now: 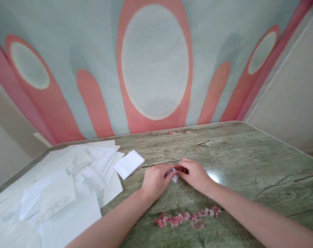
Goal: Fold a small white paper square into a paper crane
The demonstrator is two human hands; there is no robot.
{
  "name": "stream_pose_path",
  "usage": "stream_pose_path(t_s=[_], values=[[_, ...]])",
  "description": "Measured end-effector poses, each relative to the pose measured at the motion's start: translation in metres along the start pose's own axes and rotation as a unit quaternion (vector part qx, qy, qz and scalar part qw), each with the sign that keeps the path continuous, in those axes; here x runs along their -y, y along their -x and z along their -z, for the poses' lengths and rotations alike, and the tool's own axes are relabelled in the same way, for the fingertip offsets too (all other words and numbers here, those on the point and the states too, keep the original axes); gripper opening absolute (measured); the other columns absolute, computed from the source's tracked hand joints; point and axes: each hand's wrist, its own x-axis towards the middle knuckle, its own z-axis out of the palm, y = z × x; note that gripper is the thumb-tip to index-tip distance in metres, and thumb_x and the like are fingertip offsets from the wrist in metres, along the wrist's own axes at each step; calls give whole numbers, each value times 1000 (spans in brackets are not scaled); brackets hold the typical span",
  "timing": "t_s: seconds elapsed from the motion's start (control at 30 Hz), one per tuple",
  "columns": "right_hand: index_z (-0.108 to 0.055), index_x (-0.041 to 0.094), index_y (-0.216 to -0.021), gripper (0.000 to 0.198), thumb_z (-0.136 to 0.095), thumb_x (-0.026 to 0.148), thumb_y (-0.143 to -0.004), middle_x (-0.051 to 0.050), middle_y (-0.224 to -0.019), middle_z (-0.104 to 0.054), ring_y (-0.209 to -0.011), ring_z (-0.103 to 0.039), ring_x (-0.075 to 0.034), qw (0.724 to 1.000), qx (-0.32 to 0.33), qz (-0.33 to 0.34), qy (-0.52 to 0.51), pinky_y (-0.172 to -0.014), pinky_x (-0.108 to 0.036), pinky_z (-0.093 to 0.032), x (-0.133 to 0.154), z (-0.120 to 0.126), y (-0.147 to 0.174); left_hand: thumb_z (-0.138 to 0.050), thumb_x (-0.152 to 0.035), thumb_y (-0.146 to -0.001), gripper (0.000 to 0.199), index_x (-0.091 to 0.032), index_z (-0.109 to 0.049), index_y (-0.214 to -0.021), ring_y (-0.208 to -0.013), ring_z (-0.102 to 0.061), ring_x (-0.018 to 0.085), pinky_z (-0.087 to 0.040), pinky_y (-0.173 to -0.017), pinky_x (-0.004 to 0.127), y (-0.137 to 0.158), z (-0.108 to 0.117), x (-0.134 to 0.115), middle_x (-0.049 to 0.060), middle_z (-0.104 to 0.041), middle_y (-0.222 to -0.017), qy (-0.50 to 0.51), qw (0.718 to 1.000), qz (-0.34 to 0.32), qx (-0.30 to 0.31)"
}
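Note:
Both of my hands meet near the middle of the table, around a small piece of folded white paper point(174, 177). My left hand point(155, 179) pinches it from the left with thumb and fingers. From the right, my right hand point(194, 175) has its thumb and fingertips closed on the other side of it. Much of the paper is hidden behind the fingers, so its full shape cannot be made out. Just left of my left hand lies a flat folded white sheet point(129, 164), apart from the hand.
A spread-out pile of white papers point(86, 213) covers the table's left side, some folded, some with printed lines. The wood-patterned table point(249, 162) carries printed pink flowers point(177, 219). Behind its far edge stands a backdrop point(156, 62) with pink and grey shapes.

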Motion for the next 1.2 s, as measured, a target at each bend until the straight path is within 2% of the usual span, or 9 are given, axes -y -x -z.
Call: stream_pose_path(t_s=[0.53, 0.87, 1.2], values=[[-70, 22, -81, 12, -58, 21, -80, -1, -70, -58, -65, -56, -15, 1000, 9, -5, 13, -60, -24, -39, 0, 0, 0, -47, -32, -87, 24, -28, -63, -105, -85, -64, 17, -47, -77, 25, 0, 1, -1, 1, -70, -94, -21, 1000, -11, -4], [-70, 23, -83, 13, -58, 22, -81, -1, -70, -58, -64, -55, -14, 1000, 7, -1, 12, -60, -24, -39, 0, -1, 0, -44, -24, -86, 31, -24, -54, -116, -94, -62, 18, -46, -85, 28, 2, 10, -6, 2, -66, -107, -47, 996, -73, 19], [-70, 22, -83, 14, -56, 24, -83, -1, -72, -59, -65, -55, -14, 1000, 12, 4, 13, -61, -24, -39, -1, -2, 1, -39, -19, -88, 25, -22, -54, -108, -84, -64, 18, -50, -72, 29, 0, 2, 1, 2, -68, -93, -124, 987, -93, 30]])
